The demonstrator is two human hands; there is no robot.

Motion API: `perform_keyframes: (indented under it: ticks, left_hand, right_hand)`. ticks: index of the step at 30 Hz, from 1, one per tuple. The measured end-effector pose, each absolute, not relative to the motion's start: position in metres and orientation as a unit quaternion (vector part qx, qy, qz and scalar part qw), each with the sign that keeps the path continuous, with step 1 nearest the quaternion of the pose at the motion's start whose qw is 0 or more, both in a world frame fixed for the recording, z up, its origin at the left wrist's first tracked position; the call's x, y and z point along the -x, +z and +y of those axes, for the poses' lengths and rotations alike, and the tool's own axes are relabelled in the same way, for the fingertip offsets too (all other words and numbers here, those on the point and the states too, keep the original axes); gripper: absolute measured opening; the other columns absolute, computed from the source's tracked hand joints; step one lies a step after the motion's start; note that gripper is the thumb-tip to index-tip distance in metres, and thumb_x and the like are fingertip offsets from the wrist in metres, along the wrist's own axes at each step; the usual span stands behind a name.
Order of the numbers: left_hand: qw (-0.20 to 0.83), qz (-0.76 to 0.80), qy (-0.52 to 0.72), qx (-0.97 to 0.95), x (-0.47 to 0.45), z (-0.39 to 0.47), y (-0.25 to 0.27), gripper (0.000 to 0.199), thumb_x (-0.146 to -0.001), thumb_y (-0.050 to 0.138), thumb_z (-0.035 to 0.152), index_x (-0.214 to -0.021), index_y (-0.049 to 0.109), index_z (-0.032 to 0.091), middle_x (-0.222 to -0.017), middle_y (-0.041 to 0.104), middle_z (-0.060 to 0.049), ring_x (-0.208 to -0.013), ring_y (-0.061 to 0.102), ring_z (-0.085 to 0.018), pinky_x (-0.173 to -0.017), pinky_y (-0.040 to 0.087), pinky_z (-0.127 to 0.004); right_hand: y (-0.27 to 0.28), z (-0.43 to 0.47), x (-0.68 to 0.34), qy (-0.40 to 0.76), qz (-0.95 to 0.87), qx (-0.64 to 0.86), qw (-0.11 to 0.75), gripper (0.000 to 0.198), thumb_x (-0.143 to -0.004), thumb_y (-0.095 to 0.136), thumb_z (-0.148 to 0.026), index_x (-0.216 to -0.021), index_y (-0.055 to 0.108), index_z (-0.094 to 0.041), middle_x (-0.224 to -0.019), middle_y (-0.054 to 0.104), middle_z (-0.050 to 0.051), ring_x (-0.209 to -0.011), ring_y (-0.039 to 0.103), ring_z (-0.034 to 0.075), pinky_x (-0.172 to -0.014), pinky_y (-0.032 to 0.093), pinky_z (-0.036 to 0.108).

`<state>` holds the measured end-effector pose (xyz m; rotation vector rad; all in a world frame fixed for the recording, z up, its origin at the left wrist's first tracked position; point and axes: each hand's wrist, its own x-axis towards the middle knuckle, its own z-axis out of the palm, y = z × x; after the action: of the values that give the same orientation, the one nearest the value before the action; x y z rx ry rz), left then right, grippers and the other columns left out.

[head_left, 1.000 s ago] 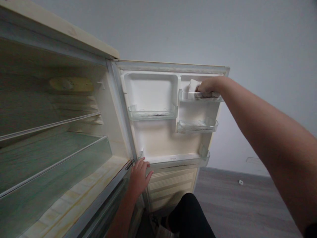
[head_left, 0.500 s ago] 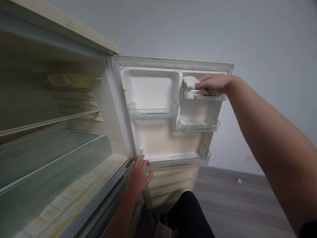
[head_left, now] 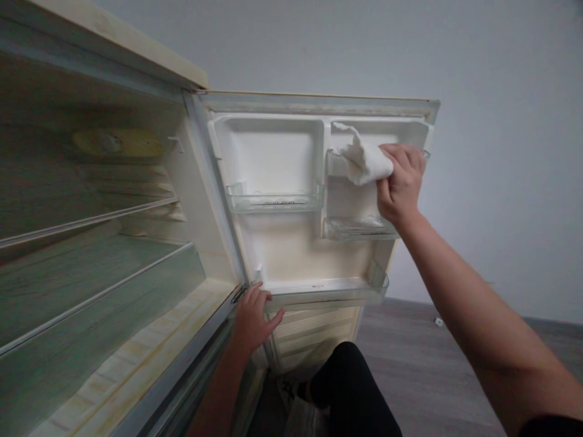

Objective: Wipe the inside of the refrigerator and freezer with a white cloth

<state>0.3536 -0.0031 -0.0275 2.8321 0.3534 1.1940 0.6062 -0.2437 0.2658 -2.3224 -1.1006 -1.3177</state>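
Observation:
My right hand (head_left: pixel 401 182) is closed on a crumpled white paper towel (head_left: pixel 367 164), held in front of the upper right door shelf (head_left: pixel 337 164). Part of that shelf is hidden behind the towel and hand. My left hand (head_left: pixel 255 312) has its fingers apart and rests by the hinge-side end of the long bottom door shelf (head_left: pixel 328 296); whether it presses on the shelf I cannot tell. The fridge door (head_left: pixel 282 243) stands wide open, its inside facing me.
At the left is the fridge interior with a glass shelf (head_left: pixel 91 221), a greenish drawer (head_left: pixel 113 291) and a yellow-stained ledge (head_left: pixel 136 352). Other clear door shelves include the upper left one (head_left: pixel 276 202) and the middle right one (head_left: pixel 359 229). A small white object (head_left: pixel 438 321) lies on the floor.
My right hand has come out of the upper right door shelf toward me, with the paper towel now lifted in front of it. My left hand has barely moved.

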Motion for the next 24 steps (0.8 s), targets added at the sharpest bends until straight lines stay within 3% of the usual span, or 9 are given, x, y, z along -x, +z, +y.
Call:
perform_keyframes:
  ticks: [3,6,12,17,24]
  left_hand:
    - [0.025,0.116,0.387,-0.914,-0.354,-0.004,-0.028,0.029,-0.083,0.071,0.040,-0.093,0.049,0.023,-0.100,0.065,-0.010,-0.125,0.056,-0.035,-0.101,0.049,-0.051]
    - [0.033,0.131,0.392,-0.910,-0.354,-0.005,-0.028,0.028,-0.083,0.071,0.038,-0.091,0.048,0.023,-0.101,0.064,-0.010,-0.125,0.055,-0.035,-0.102,0.049,-0.051]
    - [0.032,0.138,0.385,-0.912,-0.353,-0.003,-0.027,0.025,-0.084,0.070,0.035,-0.090,0.048,0.024,-0.101,0.064,-0.010,-0.125,0.056,-0.034,-0.102,0.049,-0.051]
    - [0.032,0.141,0.390,-0.909,-0.353,-0.002,-0.027,0.024,-0.085,0.068,0.034,-0.089,0.047,0.024,-0.098,0.063,-0.009,-0.124,0.056,-0.034,-0.101,0.050,-0.051]
    - [0.031,0.137,0.402,-0.905,-0.355,-0.002,-0.029,0.023,-0.084,0.068,0.033,-0.089,0.047,0.024,-0.097,0.063,-0.009,-0.124,0.056,-0.034,-0.103,0.049,-0.052]
  right_hand:
    - [0.237,-0.250,-0.606,-0.500,-0.364,0.769,0.165,0.057,-0.101,0.024,-0.034,-0.155,0.039,-0.024,-0.150,0.045,0.016,-0.149,0.025,0.039,-0.109,0.030,0.062]
    - [0.219,-0.251,-0.608,-0.528,-0.370,0.746,0.167,0.055,-0.099,0.030,-0.037,-0.150,0.048,-0.024,-0.151,0.045,0.015,-0.151,0.021,0.038,-0.111,0.029,0.063]
    - [0.218,-0.246,-0.608,-0.381,-0.549,0.744,0.006,0.045,-0.095,0.042,-0.036,-0.133,0.065,-0.030,-0.137,0.060,0.012,-0.140,0.039,0.036,-0.113,0.031,0.057]
    - [0.236,-0.237,-0.603,-0.342,-0.607,0.717,-0.027,0.042,-0.094,0.045,-0.031,-0.129,0.068,-0.021,-0.135,0.060,0.016,-0.129,0.046,0.037,-0.108,0.034,0.052]
    - [0.255,-0.212,-0.612,-0.319,-0.614,0.719,-0.062,0.043,-0.098,0.046,-0.044,-0.115,0.073,-0.015,-0.137,0.055,0.021,-0.126,0.046,0.037,-0.100,0.039,0.047]
